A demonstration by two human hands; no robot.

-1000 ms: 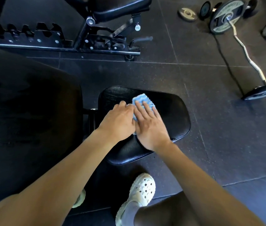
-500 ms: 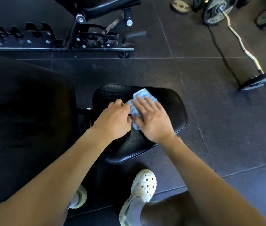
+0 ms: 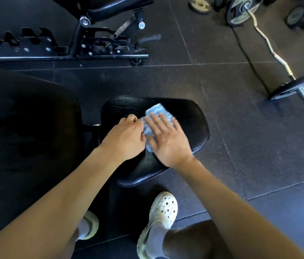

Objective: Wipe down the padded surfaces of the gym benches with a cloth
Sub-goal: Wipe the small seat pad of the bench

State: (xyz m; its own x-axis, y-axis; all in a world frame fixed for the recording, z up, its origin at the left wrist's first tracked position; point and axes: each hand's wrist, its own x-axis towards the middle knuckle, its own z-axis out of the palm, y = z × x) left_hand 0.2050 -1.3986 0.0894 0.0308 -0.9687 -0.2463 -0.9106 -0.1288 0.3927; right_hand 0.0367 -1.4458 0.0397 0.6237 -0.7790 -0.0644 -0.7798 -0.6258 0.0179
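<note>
A small black padded seat (image 3: 190, 124) of a gym bench lies in front of me, low over the floor. A blue-and-white cloth (image 3: 156, 111) rests on its middle. My right hand (image 3: 168, 141) lies flat on the cloth with fingers spread, pressing it onto the pad. My left hand (image 3: 127, 139) is curled beside it, fingertips at the cloth's left edge. The bench's large black back pad (image 3: 26, 128) fills the left of the view.
A second adjustable bench with a black steel frame (image 3: 95, 43) stands beyond. A curl bar (image 3: 270, 47) with plates, loose weight plates (image 3: 199, 4) and a black cable (image 3: 248, 58) lie on the rubber floor at the right. My white clogs (image 3: 162, 212) stand just below the seat.
My right hand has slid slightly rightward on the cloth and its fingers have spread wider. The left hand has stayed curled at the cloth's left edge.
</note>
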